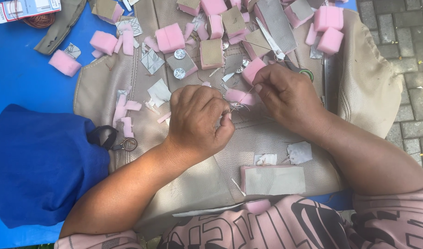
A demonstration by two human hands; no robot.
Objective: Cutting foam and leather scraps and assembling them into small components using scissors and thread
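My left hand (198, 121) is curled shut, its fingertips pinching a thin thread or needle near the middle of a beige leather sheet (267, 138). My right hand (285, 94) pinches the other end of the same thin thread, close to a small pink foam piece (238, 96) lying between the two hands. The thread itself is barely visible. A pair of scissors (278, 48) with a green-ringed handle lies just beyond my right hand.
Several pink foam blocks (170, 38), some faced with beige leather, litter the far part of the sheet. A leather-covered pad (274, 180) lies near my body. A blue cloth bag (36, 166) with a key ring (127, 144) sits left on the blue table (22, 74).
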